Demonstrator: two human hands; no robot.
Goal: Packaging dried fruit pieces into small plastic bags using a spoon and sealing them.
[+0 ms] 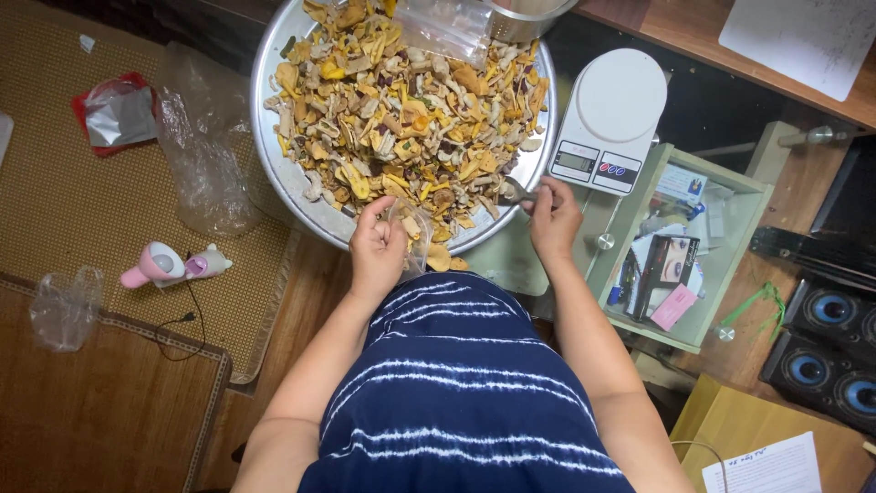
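Observation:
A big round metal tray [274,155] is piled with mixed dried fruit and vegetable chips [411,110] in yellow, tan and brown. My left hand [377,246] grips a small clear plastic bag [415,239] at the tray's near rim, with a few chips inside. My right hand [554,219] holds a metal spoon or scoop [517,193] by its handle at the tray's near right edge. A white digital kitchen scale [610,119] stands just right of the tray.
A clear plastic bag [196,137] and a red-and-silver pouch [117,114] lie on a woven mat at the left, near a pink handheld device [169,265] with a cord. A green drawer [680,246] of small items and black speakers [826,342] are at the right.

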